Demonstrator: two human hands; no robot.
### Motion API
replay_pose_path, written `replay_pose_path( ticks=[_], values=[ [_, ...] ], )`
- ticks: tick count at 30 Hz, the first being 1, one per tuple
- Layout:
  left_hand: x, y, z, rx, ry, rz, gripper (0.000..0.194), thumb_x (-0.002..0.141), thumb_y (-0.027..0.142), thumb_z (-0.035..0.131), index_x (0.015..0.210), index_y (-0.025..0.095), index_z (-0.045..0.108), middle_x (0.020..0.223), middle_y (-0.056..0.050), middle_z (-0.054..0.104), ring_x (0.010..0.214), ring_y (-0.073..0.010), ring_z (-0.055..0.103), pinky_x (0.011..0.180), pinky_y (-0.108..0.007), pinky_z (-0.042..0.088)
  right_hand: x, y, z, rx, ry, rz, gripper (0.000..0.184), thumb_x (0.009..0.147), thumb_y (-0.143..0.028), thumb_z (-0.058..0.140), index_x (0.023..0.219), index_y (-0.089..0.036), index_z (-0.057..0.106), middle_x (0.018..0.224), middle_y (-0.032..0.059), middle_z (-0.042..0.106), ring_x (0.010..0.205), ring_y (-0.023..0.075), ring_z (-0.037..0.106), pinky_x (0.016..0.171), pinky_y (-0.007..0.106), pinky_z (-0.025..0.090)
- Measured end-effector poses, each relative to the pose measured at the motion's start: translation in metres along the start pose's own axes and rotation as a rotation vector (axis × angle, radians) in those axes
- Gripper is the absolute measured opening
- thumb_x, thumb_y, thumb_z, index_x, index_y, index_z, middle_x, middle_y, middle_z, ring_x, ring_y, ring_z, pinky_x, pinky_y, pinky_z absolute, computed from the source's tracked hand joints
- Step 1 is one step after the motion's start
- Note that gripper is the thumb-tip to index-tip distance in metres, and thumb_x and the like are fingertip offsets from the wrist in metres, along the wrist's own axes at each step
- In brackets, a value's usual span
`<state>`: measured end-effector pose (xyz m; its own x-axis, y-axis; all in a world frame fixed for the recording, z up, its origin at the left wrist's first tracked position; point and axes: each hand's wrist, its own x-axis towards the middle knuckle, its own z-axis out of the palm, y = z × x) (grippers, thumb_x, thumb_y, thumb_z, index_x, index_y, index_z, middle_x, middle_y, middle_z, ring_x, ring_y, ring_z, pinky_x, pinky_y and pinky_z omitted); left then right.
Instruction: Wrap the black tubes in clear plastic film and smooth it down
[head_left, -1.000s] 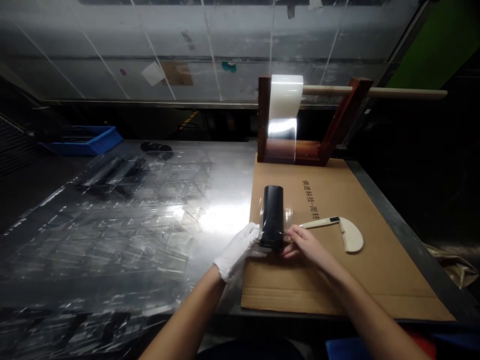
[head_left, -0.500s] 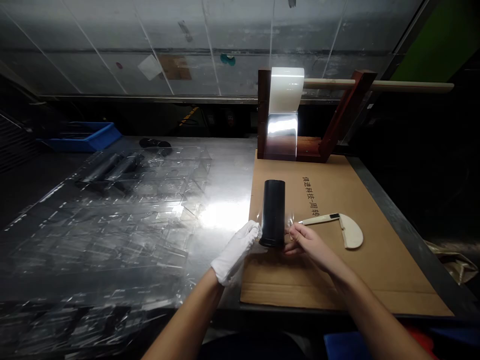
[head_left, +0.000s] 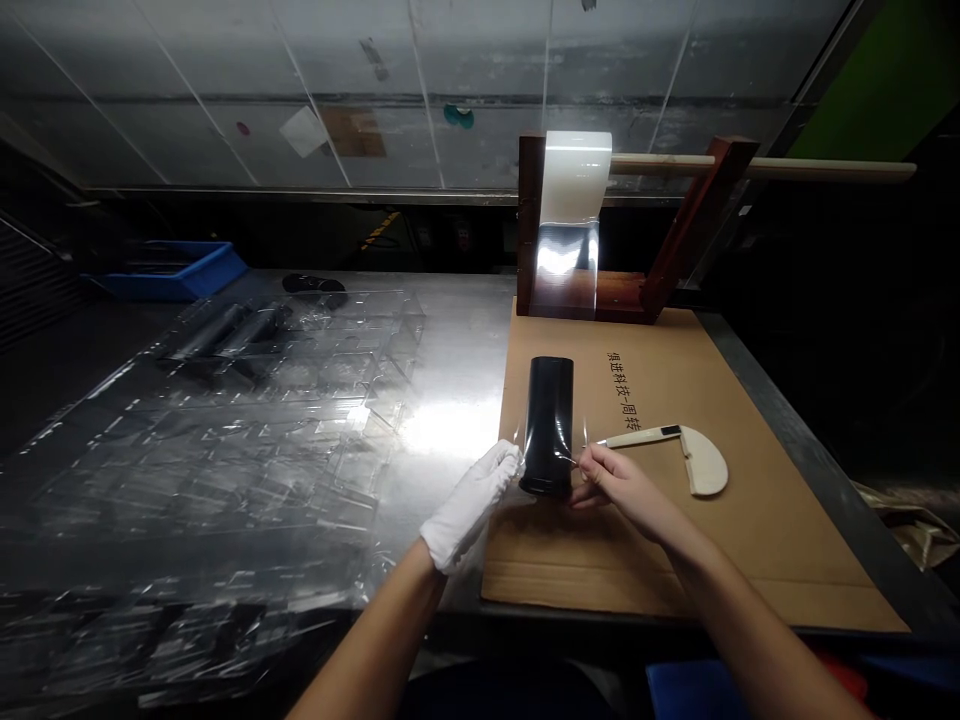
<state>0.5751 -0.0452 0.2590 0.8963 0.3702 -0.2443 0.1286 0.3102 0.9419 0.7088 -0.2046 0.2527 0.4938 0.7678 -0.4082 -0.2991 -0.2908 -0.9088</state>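
A smooth black tube-like part (head_left: 551, 400) lies lengthwise on a cardboard sheet (head_left: 675, 550). Clear plastic film (head_left: 564, 453) stretches across its near half, showing as bright glints and edges at both sides. My left hand (head_left: 474, 500), in a white glove, pinches the film's left edge beside the part's near end. The film's right edge is between the thumb and fingers of my bare right hand (head_left: 611, 482), whose lower fingers come close to the part's side. To the right rests a pale-handled cutter (head_left: 705, 465), its thin tip near my right hand.
A roll of clear film (head_left: 576, 175) hangs on a wooden stand (head_left: 660, 255) behind the cardboard. Clear plastic trays (head_left: 300, 450) cover the table's left, with dark tubes (head_left: 259, 330) at their far end. A blue bin (head_left: 180, 272) and another black part (head_left: 315, 288) sit further back.
The film now lies lower and tighter over the black part, with new glints across its near half. Both hands keep nearly the same place and grip.
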Motion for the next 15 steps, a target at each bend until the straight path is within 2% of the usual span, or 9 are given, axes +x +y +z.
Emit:
replay_pose_path(
  ticks=[9, 15],
  values=[
    [-0.0014, 0.0002, 0.0024, -0.032, -0.015, -0.002, 0.013, 0.084, 0.033, 0.056, 0.082, 0.021, 0.054, 0.08, 0.002, 0.05, 0.075, -0.0131, 0.046, 0.076, -0.029, 0.042, -0.0037, -0.0034, 0.0007, -0.003, -0.005, 0.003, 0.04, 0.074, -0.058, 0.062, 0.077, -0.02, 0.047, 0.067, -0.0028, 0.059, 0.064, 0.0166, 0.069, 0.064, 0.031, 0.06],
    [-0.0038, 0.0057, 0.0041, -0.019, -0.029, 0.003, 0.018, 0.087, 0.032, 0.054, 0.073, 0.021, 0.05, 0.073, 0.004, 0.046, 0.066, -0.0118, 0.042, 0.067, -0.026, 0.039, -0.0054, -0.004, 0.0014, -0.001, -0.001, 0.005, 0.039, 0.075, -0.056, 0.062, 0.077, -0.02, 0.047, 0.067, -0.003, 0.059, 0.064, 0.0166, 0.069, 0.063, 0.031, 0.06]
  ],
)
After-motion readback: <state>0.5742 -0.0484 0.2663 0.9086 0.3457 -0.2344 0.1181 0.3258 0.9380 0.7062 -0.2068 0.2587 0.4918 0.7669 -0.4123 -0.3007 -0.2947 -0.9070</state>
